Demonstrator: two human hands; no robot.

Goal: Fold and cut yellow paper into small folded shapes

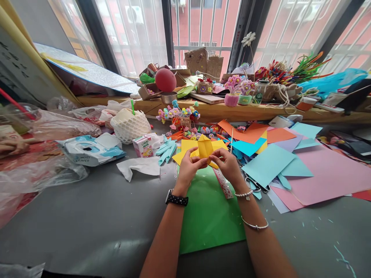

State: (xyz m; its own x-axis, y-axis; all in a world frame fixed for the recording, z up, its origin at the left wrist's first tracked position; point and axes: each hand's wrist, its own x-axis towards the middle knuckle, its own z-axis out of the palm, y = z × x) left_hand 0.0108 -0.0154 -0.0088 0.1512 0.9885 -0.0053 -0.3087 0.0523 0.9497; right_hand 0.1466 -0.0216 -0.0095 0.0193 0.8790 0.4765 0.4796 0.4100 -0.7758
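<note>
A small piece of folded yellow paper [205, 146] is held upright between my two hands, with crease lines showing on its face. My left hand [191, 166] pinches its lower left edge, and my right hand [227, 164] pinches the lower right. Behind and below it lie more yellow paper sheets [185, 146]. Under my wrists is a green sheet [213, 227] on the grey table. A patterned ruler-like strip [223, 183] rests on the green sheet, close to my right wrist.
To the right lie light blue paper [269, 166], pink paper [333, 173] and scissors [253, 184]. Wet wipes [89, 148], a tissue [139, 166], a small box [143, 146] and a netted white container [130, 125] stand left. Craft flowers [179, 114] sit near the sill.
</note>
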